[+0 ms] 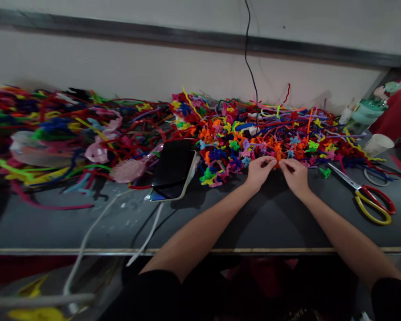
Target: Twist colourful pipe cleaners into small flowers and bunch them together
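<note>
My left hand (259, 173) and my right hand (295, 175) meet at the front of a heap of bright fuzzy pipe-cleaner shapes (234, 145). Both are closed in a pinch, thumbs against forefingers. Between the fingertips is an orange pipe-cleaner shape (278, 157), gripped from either side. Its lower part is hidden by the fingers, and it overlaps the heap behind. A small green pipe-cleaner piece (325, 172) lies to the right of my right hand. Farther right are scissors (358, 186) with one red and one yellow handle, their blades apart.
Left of my forearms lie a dark-screened phone (172, 162) and a pink hairbrush (128, 171). More loose pipe cleaners (53, 129) cover the table's left part. A white cable (96, 225) hangs over the front edge. A paper cup (378, 145) stands at the right; a black cord (249, 58) hangs behind.
</note>
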Demonstrator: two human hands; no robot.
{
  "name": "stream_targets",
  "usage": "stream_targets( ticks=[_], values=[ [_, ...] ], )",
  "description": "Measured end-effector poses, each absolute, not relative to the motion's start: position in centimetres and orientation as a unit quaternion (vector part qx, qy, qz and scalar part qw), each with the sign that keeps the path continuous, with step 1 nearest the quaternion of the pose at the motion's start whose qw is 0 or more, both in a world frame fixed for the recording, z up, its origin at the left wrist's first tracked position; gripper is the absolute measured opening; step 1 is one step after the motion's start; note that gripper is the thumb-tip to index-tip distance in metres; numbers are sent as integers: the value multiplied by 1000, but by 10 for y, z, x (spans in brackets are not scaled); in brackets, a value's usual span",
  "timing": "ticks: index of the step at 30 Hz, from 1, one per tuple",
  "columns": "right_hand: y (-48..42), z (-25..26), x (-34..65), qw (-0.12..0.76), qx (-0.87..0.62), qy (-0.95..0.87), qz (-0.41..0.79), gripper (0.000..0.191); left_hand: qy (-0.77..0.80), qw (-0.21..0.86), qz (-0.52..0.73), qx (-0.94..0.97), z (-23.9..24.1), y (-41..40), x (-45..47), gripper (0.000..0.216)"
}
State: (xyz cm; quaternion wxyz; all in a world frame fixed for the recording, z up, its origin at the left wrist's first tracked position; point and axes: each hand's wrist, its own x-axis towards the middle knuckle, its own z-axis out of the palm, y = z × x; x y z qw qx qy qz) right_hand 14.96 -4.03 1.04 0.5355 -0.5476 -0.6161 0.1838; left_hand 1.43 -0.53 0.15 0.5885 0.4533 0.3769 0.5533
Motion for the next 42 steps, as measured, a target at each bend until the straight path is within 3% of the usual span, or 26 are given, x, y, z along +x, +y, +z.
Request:
stream_targets(
  ticks=[5,9,12,16,19,22,25,31,42],
  values=[
    [-46,12,145,518,-547,-638,162,28,372,592,561,443,-2,-2,11,33],
    [-43,11,149,534,-547,-583,274,33,349,581,511,529,-7,4,2,32],
    [-37,13,159,511,-509,-553,418,42,314,401,516,689,-7,9,-9,25],
    [-31,17,176,404,-456,-576,544,44,191,98,531,820,-4,11,-21,22],
    [-30,20,185,356,-439,-572,595,43,127,-27,507,852,-2,9,-25,27],
    [-30,22,186,365,-454,-555,594,42,119,-92,478,865,-1,7,-25,32],
    [-31,22,183,393,-466,-536,584,43,149,-100,452,874,-1,7,-25,28],
    [-32,23,182,379,-441,-547,601,47,206,-9,402,892,-4,7,-24,31],
    [-36,28,180,397,-449,-529,601,49,188,95,443,872,-11,6,-20,30]
  ],
)
